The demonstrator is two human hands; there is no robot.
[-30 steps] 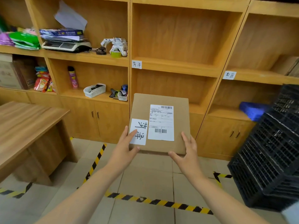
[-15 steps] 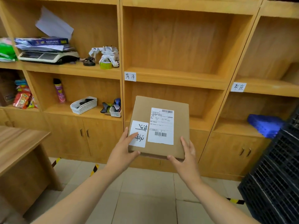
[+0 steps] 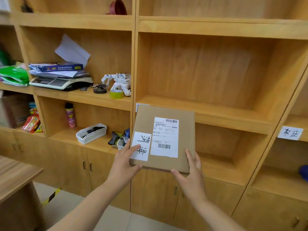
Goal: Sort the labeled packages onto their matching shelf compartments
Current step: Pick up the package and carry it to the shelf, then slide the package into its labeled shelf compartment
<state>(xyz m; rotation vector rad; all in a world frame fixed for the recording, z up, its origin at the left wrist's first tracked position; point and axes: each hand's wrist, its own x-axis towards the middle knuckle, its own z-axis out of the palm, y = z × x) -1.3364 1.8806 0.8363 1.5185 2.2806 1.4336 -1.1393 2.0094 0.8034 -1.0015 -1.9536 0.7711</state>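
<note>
Cardboard package (image 3: 166,124) in both hands, handwritten label (image 3: 141,145) "菏泽", shelf tag (image 3: 290,133) "枣庄"

The package (image 3: 164,139) is held in front of the shelf unit (image 3: 216,112), left hand (image 3: 124,161) at its near-left corner, right hand (image 3: 191,174) at its near-right.

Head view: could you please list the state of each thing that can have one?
Cardboard package: held flat off the shelf, labels up.
Left hand: gripping the package's near-left corner.
Right hand: gripping its near-right corner.
Cabinet doors: closed.
White basket: upright, holding dark items.
</note>
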